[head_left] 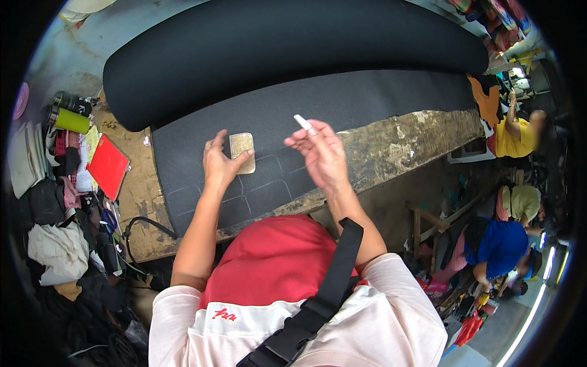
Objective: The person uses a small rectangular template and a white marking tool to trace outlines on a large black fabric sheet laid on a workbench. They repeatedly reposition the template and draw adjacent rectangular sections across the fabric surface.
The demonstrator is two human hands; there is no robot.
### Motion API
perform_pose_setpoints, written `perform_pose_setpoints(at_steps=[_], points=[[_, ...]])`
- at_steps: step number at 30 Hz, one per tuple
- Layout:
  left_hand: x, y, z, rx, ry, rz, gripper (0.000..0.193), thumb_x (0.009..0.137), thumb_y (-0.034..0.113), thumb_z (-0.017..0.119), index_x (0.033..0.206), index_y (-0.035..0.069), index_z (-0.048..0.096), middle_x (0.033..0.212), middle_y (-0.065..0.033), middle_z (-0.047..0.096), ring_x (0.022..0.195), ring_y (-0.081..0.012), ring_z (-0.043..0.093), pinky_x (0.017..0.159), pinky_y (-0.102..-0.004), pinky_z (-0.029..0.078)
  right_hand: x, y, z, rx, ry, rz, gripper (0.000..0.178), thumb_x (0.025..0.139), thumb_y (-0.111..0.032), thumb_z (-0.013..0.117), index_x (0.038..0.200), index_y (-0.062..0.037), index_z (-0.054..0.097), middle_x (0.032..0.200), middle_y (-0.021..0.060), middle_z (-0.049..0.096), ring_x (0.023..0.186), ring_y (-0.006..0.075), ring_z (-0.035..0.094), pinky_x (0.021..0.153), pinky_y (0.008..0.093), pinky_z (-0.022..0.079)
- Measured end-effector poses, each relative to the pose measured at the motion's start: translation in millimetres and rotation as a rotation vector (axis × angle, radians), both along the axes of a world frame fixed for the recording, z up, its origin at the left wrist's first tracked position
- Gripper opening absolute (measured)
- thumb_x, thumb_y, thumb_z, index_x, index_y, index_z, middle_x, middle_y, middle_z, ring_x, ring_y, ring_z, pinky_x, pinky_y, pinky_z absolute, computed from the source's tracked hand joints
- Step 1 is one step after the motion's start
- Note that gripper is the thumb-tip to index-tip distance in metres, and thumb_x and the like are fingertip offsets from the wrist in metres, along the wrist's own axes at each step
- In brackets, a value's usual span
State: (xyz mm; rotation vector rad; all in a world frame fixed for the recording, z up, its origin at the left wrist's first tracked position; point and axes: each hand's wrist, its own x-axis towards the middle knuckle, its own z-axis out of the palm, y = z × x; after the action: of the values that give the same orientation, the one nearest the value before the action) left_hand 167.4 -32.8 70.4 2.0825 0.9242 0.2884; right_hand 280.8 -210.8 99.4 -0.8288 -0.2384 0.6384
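My left hand (221,160) grips a small tan pattern piece (243,144), a rectangle with rounded corners, by its left edge. Its thumb lies across the face and the fingers are at the side. The piece is over black sheet material (202,165); whether it rests flat there I cannot tell. Thin white outlines with rounded corners mark the sheet near the table's front edge. Between the fingertips of my right hand (322,153) is a white chalk stick (304,124), raised and apart from the sheet, its tip pointing up and left.
A thick black roll (293,49) lies along the table's back. At left are a red folder (109,166), a green bottle (68,120) and piled cloth (58,252). The worn wooden table (403,140) ends at right near a person in yellow (516,136); another wears blue (498,246).
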Motion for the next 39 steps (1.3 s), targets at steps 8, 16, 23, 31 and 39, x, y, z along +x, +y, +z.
perform_pose_setpoints(at_steps=[8,16,23,31,39], points=[[-46.5,-8.4,90.7,-0.635,-0.901,-0.080,0.020,0.082,-0.003,0.063,0.102,-0.005,0.063,0.098,-0.0106,0.062,0.089,-0.0152,0.061,0.077,-0.0264,0.052,-74.7,66.9,44.2,0.012,-0.010,0.207,0.016,0.091,-0.011,0.056,0.097,0.0010,0.064,0.084,0.0057,0.063,0.073,0.0096,0.058,0.069,0.0230,0.050],[-105.3,20.1,116.6,-0.693,-0.946,0.053,0.018,0.083,-0.002,0.062,0.101,-0.004,0.064,0.093,-0.0077,0.063,0.085,-0.0122,0.060,0.079,-0.0243,0.051,-116.8,102.1,76.9,-0.035,-0.020,0.372,0.017,0.090,-0.012,0.058,0.092,0.0033,0.065,0.077,0.0041,0.063,0.066,0.0069,0.055,0.061,0.0195,0.046],[-138.5,32.2,137.1,-0.682,-1.032,0.092,0.024,0.082,-0.004,0.062,0.106,-0.004,0.061,0.095,-0.0099,0.063,0.087,-0.0134,0.061,0.079,-0.0260,0.052,-148.4,129.9,96.3,-0.104,-0.678,0.067,0.011,0.085,-0.001,0.062,0.095,0.0037,0.064,0.080,0.0067,0.062,0.072,0.0107,0.058,0.067,0.0220,0.048],[-157.4,36.5,144.6,-0.731,-1.112,0.260,0.034,0.081,-0.005,0.062,0.114,-0.006,0.055,0.095,-0.0134,0.064,0.087,-0.0181,0.063,0.075,-0.0304,0.055,-171.8,140.5,110.0,-0.144,-1.004,-0.184,0.014,0.069,0.002,0.073,0.080,0.0021,0.064,0.075,0.0110,0.061,0.067,0.0191,0.061,0.058,0.0257,0.048],[-161.6,41.7,146.0,-0.721,-1.133,0.239,0.035,0.081,-0.005,0.061,0.116,-0.006,0.053,0.089,-0.0133,0.066,0.078,-0.0165,0.065,0.071,-0.0292,0.055,-174.2,146.4,112.2,-0.166,-1.257,-0.350,0.016,0.065,0.000,0.074,0.075,-0.0029,0.061,0.071,0.0073,0.059,0.060,0.0213,0.055,0.054,0.0305,0.041]])
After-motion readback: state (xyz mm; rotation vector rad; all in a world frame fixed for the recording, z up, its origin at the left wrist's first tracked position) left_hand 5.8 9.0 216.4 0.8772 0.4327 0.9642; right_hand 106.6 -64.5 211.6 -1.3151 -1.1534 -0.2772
